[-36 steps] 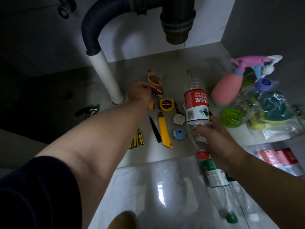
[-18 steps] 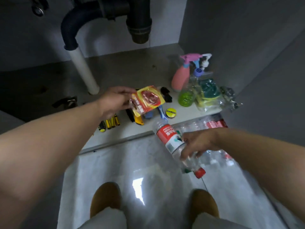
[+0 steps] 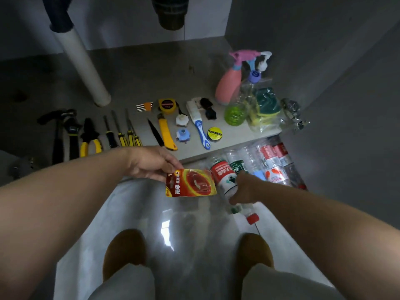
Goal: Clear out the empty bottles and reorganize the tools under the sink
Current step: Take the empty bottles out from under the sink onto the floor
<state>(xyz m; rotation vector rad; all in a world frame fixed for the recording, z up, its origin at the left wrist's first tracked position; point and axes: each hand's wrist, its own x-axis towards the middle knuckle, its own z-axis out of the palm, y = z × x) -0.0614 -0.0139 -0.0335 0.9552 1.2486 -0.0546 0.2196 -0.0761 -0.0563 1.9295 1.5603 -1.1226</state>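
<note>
We see the grey cabinet floor (image 3: 134,68) under the sink, bearing a row of black-and-yellow hand tools (image 3: 88,128). A heap of clear plastic bottles (image 3: 272,161) lies below its front edge. Beside the heap, our right hand (image 3: 244,189) wraps its fingers round a clear, red-labelled, red-capped bottle (image 3: 219,169). Our left hand (image 3: 149,163) pinches a red-and-yellow foil packet (image 3: 190,184).

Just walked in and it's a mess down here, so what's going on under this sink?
A person stands at the open cabinet, sorting it out. Their left hand pinches a red and yellow packet over the tiles, and their right hand grips a red-capped bottle beside it. More empty bottles lie piled on the tiles to the right. Hand tools lie in a row on the cabinet base.
</note>
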